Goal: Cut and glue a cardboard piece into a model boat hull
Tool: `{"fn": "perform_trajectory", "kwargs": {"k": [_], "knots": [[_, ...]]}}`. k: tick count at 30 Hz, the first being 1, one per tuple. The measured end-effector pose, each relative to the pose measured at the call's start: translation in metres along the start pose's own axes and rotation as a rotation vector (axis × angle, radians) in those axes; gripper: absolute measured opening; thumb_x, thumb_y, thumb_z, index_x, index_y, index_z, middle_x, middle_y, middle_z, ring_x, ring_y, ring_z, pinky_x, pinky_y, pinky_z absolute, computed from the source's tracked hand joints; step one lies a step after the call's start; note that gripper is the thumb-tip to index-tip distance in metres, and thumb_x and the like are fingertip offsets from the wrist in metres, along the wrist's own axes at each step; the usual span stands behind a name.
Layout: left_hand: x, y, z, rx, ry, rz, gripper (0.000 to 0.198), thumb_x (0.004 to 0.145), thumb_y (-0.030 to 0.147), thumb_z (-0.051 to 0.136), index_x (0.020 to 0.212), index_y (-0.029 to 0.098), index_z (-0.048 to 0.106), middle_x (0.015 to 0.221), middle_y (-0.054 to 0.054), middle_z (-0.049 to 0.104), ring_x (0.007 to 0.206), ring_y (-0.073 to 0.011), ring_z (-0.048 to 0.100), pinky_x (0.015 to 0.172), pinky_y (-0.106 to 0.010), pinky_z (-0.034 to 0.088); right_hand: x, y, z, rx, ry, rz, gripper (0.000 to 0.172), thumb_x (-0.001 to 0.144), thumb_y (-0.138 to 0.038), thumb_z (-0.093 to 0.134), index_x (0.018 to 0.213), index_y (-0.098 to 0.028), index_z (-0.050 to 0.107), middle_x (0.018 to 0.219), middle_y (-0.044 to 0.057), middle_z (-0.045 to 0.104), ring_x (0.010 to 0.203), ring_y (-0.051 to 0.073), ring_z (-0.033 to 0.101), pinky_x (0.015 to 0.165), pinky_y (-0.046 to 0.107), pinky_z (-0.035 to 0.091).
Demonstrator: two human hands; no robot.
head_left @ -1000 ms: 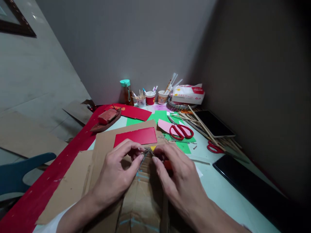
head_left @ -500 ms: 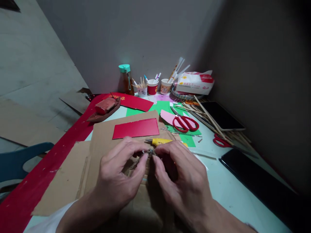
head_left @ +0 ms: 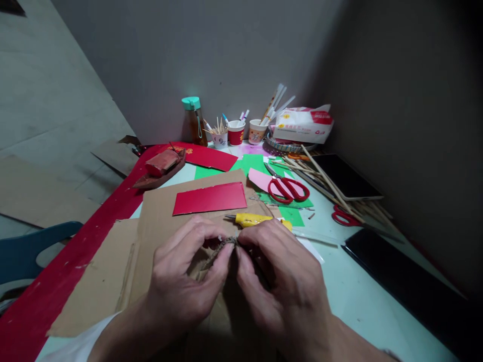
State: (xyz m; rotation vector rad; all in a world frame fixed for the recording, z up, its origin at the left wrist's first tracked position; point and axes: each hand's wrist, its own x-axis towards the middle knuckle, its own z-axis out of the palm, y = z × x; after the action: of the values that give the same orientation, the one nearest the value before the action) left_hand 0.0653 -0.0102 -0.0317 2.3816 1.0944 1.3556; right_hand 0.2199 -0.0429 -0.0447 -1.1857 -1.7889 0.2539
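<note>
My left hand (head_left: 184,281) and my right hand (head_left: 279,281) meet at the middle of the table, fingertips pinched together on a small brown cardboard piece (head_left: 221,250). Most of that piece is hidden by my fingers. Both hands hover over a large sheet of brown cardboard (head_left: 158,221). Just beyond my right fingers lies a yellow glue gun (head_left: 253,219). A red card (head_left: 210,198) rests on the cardboard further back.
Red scissors (head_left: 289,189) lie on green paper (head_left: 252,166); a second pair (head_left: 342,217) sits by wooden sticks (head_left: 332,188). Cups (head_left: 236,133), a bottle (head_left: 192,120) and a tissue pack (head_left: 304,124) line the wall. A red boat model (head_left: 160,166) stands left; dark tablets (head_left: 400,286) lie right.
The view tilted, so the desk items shifted up. My hands drew closer to me, uncovering the yellow glue gun. Both keep pinching the small cardboard piece.
</note>
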Motion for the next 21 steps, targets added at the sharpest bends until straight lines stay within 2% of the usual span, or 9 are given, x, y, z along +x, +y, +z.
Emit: {"fn": "perform_trajectory", "kwargs": {"k": [2, 7, 14, 19, 21], "knots": [[-0.001, 0.0, 0.0, 0.008, 0.003, 0.005, 0.015, 0.087, 0.004, 0.061, 0.092, 0.018, 0.061, 0.082, 0.003, 0.065, 0.074, -0.006, 0.062, 0.072, -0.014, 0.049, 0.001, 0.0, 0.001, 0.025, 0.016, -0.005, 0.009, 0.093, -0.011, 0.054, 0.091, -0.02, 0.056, 0.081, 0.001, 0.057, 0.074, 0.017, 0.051, 0.064, 0.032, 0.035], [0.001, 0.001, -0.001, -0.017, 0.033, 0.125, 0.017, 0.083, -0.002, 0.062, 0.09, 0.013, 0.066, 0.076, -0.001, 0.069, 0.071, -0.0083, 0.063, 0.07, -0.018, 0.052, 0.005, -0.001, 0.003, 0.089, 0.081, -0.092, 0.014, 0.09, -0.006, 0.051, 0.086, -0.015, 0.061, 0.074, 0.004, 0.058, 0.069, 0.017, 0.051, 0.062, 0.032, 0.039], [0.006, 0.004, -0.003, -0.096, -0.006, 0.135, 0.018, 0.08, -0.001, 0.061, 0.08, 0.015, 0.068, 0.066, -0.001, 0.064, 0.062, -0.0118, 0.061, 0.059, -0.023, 0.052, 0.003, -0.004, 0.005, 0.096, 0.072, -0.064, 0.018, 0.092, -0.004, 0.052, 0.079, -0.014, 0.061, 0.073, 0.005, 0.059, 0.07, 0.016, 0.051, 0.066, 0.032, 0.041], [0.004, -0.004, 0.002, -0.146, 0.006, 0.087, 0.02, 0.082, 0.001, 0.061, 0.086, 0.02, 0.065, 0.073, 0.0, 0.065, 0.068, -0.0141, 0.06, 0.065, -0.029, 0.051, 0.004, -0.004, 0.004, 0.114, -0.009, -0.069, 0.016, 0.091, -0.005, 0.049, 0.083, -0.011, 0.061, 0.078, 0.006, 0.057, 0.073, 0.017, 0.05, 0.066, 0.033, 0.04], [0.003, -0.007, 0.001, -0.208, -0.034, 0.047, 0.021, 0.085, 0.002, 0.058, 0.091, 0.021, 0.065, 0.081, 0.0, 0.065, 0.076, -0.0148, 0.06, 0.071, -0.029, 0.051, 0.005, -0.002, 0.003, 0.11, 0.002, -0.03, 0.012, 0.092, -0.006, 0.05, 0.086, -0.013, 0.058, 0.081, 0.005, 0.056, 0.076, 0.017, 0.05, 0.068, 0.032, 0.039]]}}
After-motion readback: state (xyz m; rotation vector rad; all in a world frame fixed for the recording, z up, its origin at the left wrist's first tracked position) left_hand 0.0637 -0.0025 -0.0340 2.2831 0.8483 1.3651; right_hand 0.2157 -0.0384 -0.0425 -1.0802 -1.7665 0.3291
